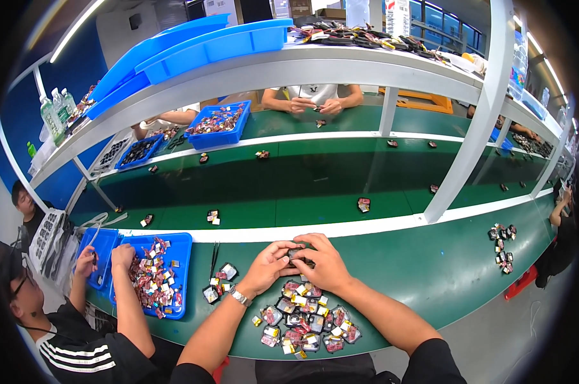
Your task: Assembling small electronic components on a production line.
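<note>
My left hand (265,267) and my right hand (326,262) meet over the green bench, with fingers closed around a small dark electronic assembly (296,255). Fingers cover much of the piece, so its details are hard to make out. Just below my hands, between my forearms, lies a pile of small electronic assemblies (310,323) in dark shells, with white and yellow parts and reddish boards. A few similar assemblies (227,271) sit left of my left wrist. Close by, black tweezers (214,257) lie on the bench.
A co-worker at left reaches into a blue tray (188,246) of loose parts. Beyond the white rail (366,223) runs a green conveyor belt (289,211) with scattered assemblies. A slanting white post (472,134) and overhead shelf (372,59) stand ahead. More assemblies (504,246) lie at right.
</note>
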`<state>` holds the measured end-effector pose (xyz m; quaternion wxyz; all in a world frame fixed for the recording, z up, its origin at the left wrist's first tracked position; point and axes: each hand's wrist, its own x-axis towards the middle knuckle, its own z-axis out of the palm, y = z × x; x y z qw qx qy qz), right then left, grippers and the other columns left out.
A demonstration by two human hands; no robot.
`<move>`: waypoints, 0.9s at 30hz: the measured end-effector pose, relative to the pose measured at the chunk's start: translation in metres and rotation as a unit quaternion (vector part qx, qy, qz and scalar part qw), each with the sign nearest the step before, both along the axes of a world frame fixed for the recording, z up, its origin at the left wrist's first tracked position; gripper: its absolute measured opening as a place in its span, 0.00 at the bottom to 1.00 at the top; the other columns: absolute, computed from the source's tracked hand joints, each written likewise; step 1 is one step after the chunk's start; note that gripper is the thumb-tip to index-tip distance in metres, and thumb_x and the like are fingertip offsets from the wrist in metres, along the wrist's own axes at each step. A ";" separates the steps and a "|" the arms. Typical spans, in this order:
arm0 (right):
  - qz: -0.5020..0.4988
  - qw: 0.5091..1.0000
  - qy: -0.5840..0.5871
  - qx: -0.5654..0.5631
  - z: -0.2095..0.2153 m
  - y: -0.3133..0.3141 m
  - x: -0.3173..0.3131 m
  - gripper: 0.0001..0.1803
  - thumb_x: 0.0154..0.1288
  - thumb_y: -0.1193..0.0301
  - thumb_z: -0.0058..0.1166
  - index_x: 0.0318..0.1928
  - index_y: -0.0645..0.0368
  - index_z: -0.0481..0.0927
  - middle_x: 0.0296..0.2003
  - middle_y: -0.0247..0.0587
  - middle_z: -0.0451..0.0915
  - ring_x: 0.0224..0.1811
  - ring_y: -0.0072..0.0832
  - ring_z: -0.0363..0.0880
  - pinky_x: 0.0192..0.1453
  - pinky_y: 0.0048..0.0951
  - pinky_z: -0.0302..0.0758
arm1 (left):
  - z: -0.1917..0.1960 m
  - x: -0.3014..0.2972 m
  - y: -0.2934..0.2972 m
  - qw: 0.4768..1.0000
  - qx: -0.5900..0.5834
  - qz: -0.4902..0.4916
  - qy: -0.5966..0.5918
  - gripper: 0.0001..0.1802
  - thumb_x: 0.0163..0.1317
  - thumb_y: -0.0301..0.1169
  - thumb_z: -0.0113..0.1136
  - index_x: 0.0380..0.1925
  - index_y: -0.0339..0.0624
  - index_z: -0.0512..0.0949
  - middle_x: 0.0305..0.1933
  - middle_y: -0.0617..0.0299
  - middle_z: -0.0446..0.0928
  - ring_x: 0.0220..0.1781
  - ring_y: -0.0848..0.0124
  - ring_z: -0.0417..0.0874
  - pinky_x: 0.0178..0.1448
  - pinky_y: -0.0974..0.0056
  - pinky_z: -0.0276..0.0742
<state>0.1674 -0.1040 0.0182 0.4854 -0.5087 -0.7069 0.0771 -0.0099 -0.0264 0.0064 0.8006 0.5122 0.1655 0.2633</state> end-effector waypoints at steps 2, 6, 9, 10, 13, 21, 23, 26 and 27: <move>-0.007 1.000 -0.009 0.019 -0.002 0.000 -0.002 0.05 0.56 0.75 0.62 0.35 0.58 0.84 0.51 0.40 0.79 0.56 0.39 0.74 0.57 0.36 0.75 | -0.001 -0.001 0.000 1.000 0.000 0.005 -0.003 0.17 0.72 0.26 0.49 0.59 0.38 0.66 0.65 0.51 0.69 0.63 0.63 0.76 0.65 0.53 0.77; 0.000 0.999 0.044 -0.020 -0.008 0.002 -0.004 0.07 0.56 0.74 0.63 0.37 0.56 0.85 0.51 0.39 0.79 0.55 0.38 0.75 0.58 0.37 0.75 | -0.007 -0.002 0.003 1.000 -0.018 0.004 -0.011 0.16 0.73 0.27 0.48 0.58 0.37 0.66 0.65 0.50 0.69 0.62 0.63 0.76 0.65 0.51 0.77; 0.003 0.997 0.064 -0.033 -0.009 0.002 -0.005 0.07 0.55 0.75 0.63 0.37 0.56 0.86 0.51 0.40 0.79 0.56 0.38 0.75 0.58 0.36 0.75 | -0.005 -0.001 0.002 1.000 -0.015 0.004 -0.009 0.16 0.73 0.28 0.47 0.59 0.37 0.66 0.63 0.51 0.70 0.62 0.63 0.77 0.64 0.53 0.77; 0.002 0.997 0.062 -0.036 -0.009 0.002 -0.006 0.07 0.55 0.75 0.63 0.37 0.56 0.86 0.51 0.40 0.79 0.56 0.38 0.75 0.57 0.36 0.76 | -0.005 -0.002 0.001 1.000 -0.013 0.003 -0.009 0.17 0.74 0.28 0.47 0.60 0.37 0.66 0.61 0.52 0.71 0.61 0.64 0.76 0.64 0.54 0.78; -0.005 0.998 0.055 -0.037 -0.010 0.003 -0.006 0.08 0.55 0.75 0.63 0.37 0.56 0.86 0.52 0.39 0.79 0.56 0.39 0.75 0.57 0.36 0.76 | -0.007 -0.002 0.003 1.000 -0.014 0.001 -0.010 0.16 0.74 0.28 0.47 0.59 0.37 0.66 0.64 0.51 0.70 0.62 0.64 0.76 0.64 0.55 0.78; 0.004 0.997 0.073 -0.038 -0.012 0.004 -0.009 0.09 0.55 0.75 0.64 0.39 0.55 0.87 0.54 0.39 0.79 0.57 0.38 0.74 0.57 0.36 0.76 | -0.009 -0.003 0.004 0.999 -0.019 0.011 -0.026 0.14 0.72 0.26 0.50 0.56 0.38 0.68 0.65 0.51 0.70 0.61 0.64 0.77 0.63 0.56 0.79; 0.012 0.996 0.074 -0.046 -0.011 0.004 -0.007 0.10 0.55 0.75 0.64 0.40 0.56 0.87 0.55 0.39 0.78 0.59 0.39 0.73 0.60 0.37 0.75 | -0.011 -0.002 0.004 0.999 -0.021 0.012 -0.031 0.14 0.72 0.26 0.50 0.56 0.38 0.68 0.65 0.52 0.70 0.61 0.65 0.77 0.62 0.57 0.79; 0.013 0.999 0.045 -0.025 -0.011 0.004 -0.012 0.10 0.56 0.74 0.64 0.41 0.56 0.87 0.58 0.40 0.77 0.62 0.41 0.71 0.63 0.39 0.71 | -0.016 -0.004 0.001 0.999 -0.007 0.036 -0.024 0.15 0.71 0.25 0.51 0.56 0.38 0.68 0.65 0.52 0.70 0.61 0.65 0.77 0.62 0.57 0.80; 0.014 0.999 0.045 -0.026 -0.009 0.001 -0.012 0.10 0.56 0.74 0.64 0.41 0.56 0.87 0.58 0.40 0.77 0.62 0.41 0.71 0.63 0.39 0.71 | -0.020 -0.006 0.002 0.999 -0.010 0.040 -0.032 0.15 0.71 0.26 0.52 0.56 0.38 0.68 0.65 0.52 0.69 0.61 0.65 0.77 0.62 0.58 0.80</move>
